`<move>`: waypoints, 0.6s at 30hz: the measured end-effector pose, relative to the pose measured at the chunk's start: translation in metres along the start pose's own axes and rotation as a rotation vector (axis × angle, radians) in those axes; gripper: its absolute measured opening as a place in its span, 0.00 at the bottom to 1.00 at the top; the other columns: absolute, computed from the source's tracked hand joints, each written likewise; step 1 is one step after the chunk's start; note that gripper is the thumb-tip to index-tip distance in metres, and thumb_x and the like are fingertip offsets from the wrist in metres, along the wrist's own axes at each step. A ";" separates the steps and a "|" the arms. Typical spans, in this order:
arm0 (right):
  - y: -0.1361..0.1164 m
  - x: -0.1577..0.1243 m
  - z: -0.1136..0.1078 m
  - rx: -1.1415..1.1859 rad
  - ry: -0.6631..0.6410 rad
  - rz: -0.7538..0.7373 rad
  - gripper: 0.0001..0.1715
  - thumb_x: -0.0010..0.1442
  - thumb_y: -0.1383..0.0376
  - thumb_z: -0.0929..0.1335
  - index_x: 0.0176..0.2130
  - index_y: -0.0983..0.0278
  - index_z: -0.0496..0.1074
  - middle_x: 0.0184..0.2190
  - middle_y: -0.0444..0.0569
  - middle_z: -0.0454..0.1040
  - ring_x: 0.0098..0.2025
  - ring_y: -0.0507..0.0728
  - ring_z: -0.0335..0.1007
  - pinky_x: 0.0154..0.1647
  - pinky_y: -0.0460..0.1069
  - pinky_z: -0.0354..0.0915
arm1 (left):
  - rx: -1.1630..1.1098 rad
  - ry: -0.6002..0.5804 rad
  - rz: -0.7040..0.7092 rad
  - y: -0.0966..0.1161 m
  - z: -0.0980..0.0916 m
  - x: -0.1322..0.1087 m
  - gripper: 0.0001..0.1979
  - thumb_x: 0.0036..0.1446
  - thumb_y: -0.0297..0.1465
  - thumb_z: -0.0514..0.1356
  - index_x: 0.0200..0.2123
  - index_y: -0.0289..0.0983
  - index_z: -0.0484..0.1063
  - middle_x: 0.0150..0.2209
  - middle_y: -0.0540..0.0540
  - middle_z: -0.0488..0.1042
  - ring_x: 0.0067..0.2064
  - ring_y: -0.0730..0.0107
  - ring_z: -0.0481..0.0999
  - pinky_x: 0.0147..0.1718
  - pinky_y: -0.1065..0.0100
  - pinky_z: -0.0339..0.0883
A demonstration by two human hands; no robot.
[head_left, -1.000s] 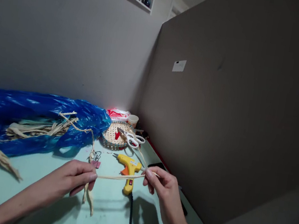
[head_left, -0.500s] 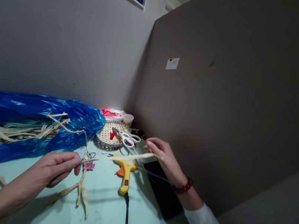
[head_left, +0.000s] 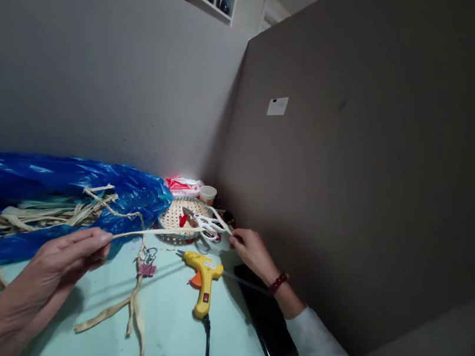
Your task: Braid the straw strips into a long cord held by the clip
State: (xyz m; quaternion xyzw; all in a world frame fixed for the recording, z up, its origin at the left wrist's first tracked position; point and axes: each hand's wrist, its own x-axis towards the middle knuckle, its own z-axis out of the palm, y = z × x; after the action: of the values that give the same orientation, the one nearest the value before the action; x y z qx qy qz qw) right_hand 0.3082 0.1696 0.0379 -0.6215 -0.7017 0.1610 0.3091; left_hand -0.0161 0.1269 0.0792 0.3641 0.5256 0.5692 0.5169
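Note:
My left hand (head_left: 68,263) is closed, pinching one end of a pale dried-fibre strip (head_left: 158,231) that stretches rightward above the table. Thumb and fingers of my right hand (head_left: 255,255) are pressed together on a pale strip end (head_left: 222,220) beside the scissors; I cannot tell whether both are one strip. Between my hands lies a twisted fibre cord (head_left: 133,299) with loose tails, a pink binder clip (head_left: 146,270) on it. A yellow glue gun (head_left: 205,286) rests to the right of the cord, its nozzle pointing left.
White-handled scissors (head_left: 212,228) lie across a round woven basket (head_left: 162,229) holding a red piece. A blue plastic bag (head_left: 139,178) with fibre strips is at left. A paper cup (head_left: 207,194) stands behind; a black phone (head_left: 265,319) lies right. Partition walls (head_left: 334,157) enclose the table.
My left hand has moved left and slightly up with the strip. My right hand has gone from loosely bent fingers to a pinch on a strip, slightly lower. The view has shifted slightly.

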 end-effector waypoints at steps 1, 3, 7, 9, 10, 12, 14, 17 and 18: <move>-0.003 -0.002 -0.008 0.032 0.052 -0.008 0.14 0.60 0.66 0.65 0.24 0.67 0.70 0.20 0.43 0.66 0.24 0.51 0.60 0.28 0.46 0.55 | -0.055 -0.006 -0.012 0.001 0.000 0.000 0.04 0.45 0.30 0.68 0.28 0.39 0.79 0.30 0.50 0.77 0.32 0.71 0.74 0.28 0.79 0.71; -0.013 -0.006 -0.022 0.114 0.138 -0.023 0.16 0.63 0.63 0.62 0.26 0.67 0.69 0.22 0.44 0.68 0.26 0.51 0.60 0.28 0.46 0.53 | -0.150 -0.036 -0.047 0.004 0.001 -0.002 0.05 0.47 0.28 0.65 0.30 0.39 0.80 0.36 0.49 0.79 0.38 0.70 0.76 0.32 0.78 0.73; -0.041 -0.022 -0.037 0.307 0.132 -0.057 0.20 0.66 0.56 0.59 0.33 0.66 0.71 0.24 0.44 0.69 0.24 0.50 0.58 0.25 0.44 0.54 | -0.175 -0.174 -0.070 0.010 0.011 -0.019 0.03 0.42 0.26 0.65 0.24 0.37 0.79 0.31 0.45 0.80 0.39 0.62 0.77 0.35 0.70 0.75; -0.058 -0.032 -0.035 0.503 0.026 -0.066 0.20 0.65 0.55 0.60 0.38 0.67 0.72 0.25 0.44 0.69 0.23 0.49 0.57 0.24 0.43 0.54 | -0.147 -0.265 -0.041 0.010 0.016 -0.028 0.01 0.43 0.28 0.66 0.23 0.37 0.77 0.27 0.46 0.79 0.37 0.63 0.77 0.36 0.70 0.74; -0.066 -0.037 -0.032 0.676 -0.053 -0.059 0.19 0.64 0.55 0.62 0.38 0.67 0.72 0.25 0.44 0.69 0.23 0.48 0.57 0.24 0.43 0.54 | -0.119 -0.315 -0.035 0.010 0.019 -0.033 0.03 0.45 0.30 0.66 0.22 0.37 0.77 0.26 0.47 0.78 0.36 0.64 0.76 0.37 0.70 0.73; -0.081 -0.046 -0.022 1.003 -0.209 -0.034 0.16 0.62 0.55 0.66 0.38 0.67 0.72 0.27 0.45 0.70 0.24 0.47 0.59 0.25 0.42 0.56 | -0.055 -0.412 -0.052 0.007 0.022 -0.038 0.09 0.49 0.34 0.65 0.21 0.37 0.73 0.24 0.48 0.76 0.33 0.68 0.74 0.37 0.72 0.70; -0.094 -0.054 -0.011 1.201 -0.324 -0.010 0.15 0.59 0.57 0.69 0.37 0.68 0.72 0.28 0.47 0.72 0.24 0.46 0.61 0.26 0.42 0.58 | -0.028 -0.489 -0.081 0.000 0.024 -0.039 0.13 0.51 0.36 0.65 0.20 0.37 0.68 0.22 0.50 0.74 0.30 0.71 0.72 0.33 0.74 0.68; -0.108 -0.059 0.006 1.304 -0.403 0.005 0.13 0.58 0.59 0.70 0.36 0.69 0.73 0.30 0.49 0.74 0.25 0.46 0.64 0.27 0.42 0.61 | -0.056 -0.558 -0.074 -0.013 0.026 -0.037 0.12 0.51 0.36 0.65 0.26 0.38 0.66 0.20 0.51 0.74 0.24 0.74 0.70 0.26 0.75 0.64; -0.111 -0.060 0.011 1.326 -0.411 0.008 0.13 0.58 0.60 0.71 0.36 0.69 0.73 0.31 0.50 0.75 0.25 0.47 0.66 0.27 0.42 0.61 | -0.066 -0.564 -0.068 -0.017 0.027 -0.037 0.11 0.52 0.36 0.65 0.30 0.39 0.66 0.20 0.52 0.73 0.23 0.75 0.69 0.23 0.76 0.62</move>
State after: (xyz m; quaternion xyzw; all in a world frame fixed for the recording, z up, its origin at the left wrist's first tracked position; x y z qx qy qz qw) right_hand 0.2177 0.0937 0.0833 -0.2608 -0.4973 0.6713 0.4837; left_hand 0.0207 0.0957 0.0727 0.4732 0.3542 0.4446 0.6731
